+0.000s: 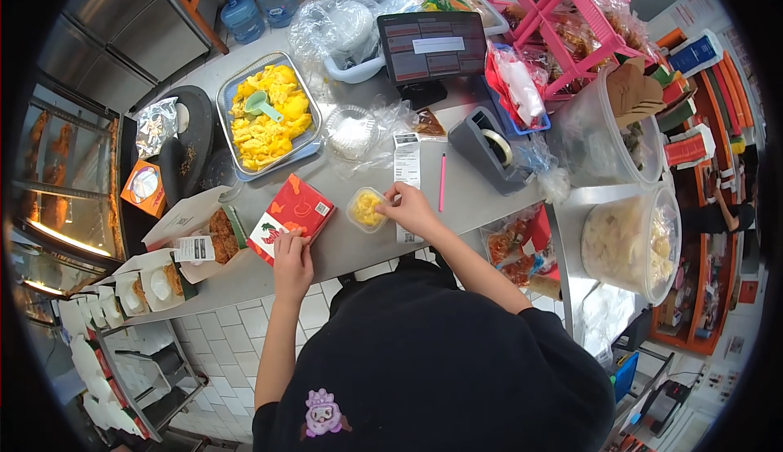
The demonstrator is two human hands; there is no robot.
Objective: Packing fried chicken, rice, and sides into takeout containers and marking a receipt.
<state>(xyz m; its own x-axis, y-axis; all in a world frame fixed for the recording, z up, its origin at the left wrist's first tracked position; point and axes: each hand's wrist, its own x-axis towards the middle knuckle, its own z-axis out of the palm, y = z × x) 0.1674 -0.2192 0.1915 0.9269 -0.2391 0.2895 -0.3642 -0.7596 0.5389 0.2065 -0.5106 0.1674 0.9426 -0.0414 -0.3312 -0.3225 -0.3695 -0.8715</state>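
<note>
My right hand pinches the rim of a small clear plastic tub with chopped yellow food in it. The tub is at the near side of the metal counter, just right of a red and white takeaway box. On that box's near edge rest the bent fingers of my left hand, gripping it; the thumb is mostly hidden. Beyond my right hand a printed paper slip lies flat, partly under the hand. A pink pen lies to its right.
A metal tray of yellow food with a green scoop stands behind the boxes. Open boxes with fried chicken line the left. A screen, a tape dispenser and large clear tubs stand behind and right.
</note>
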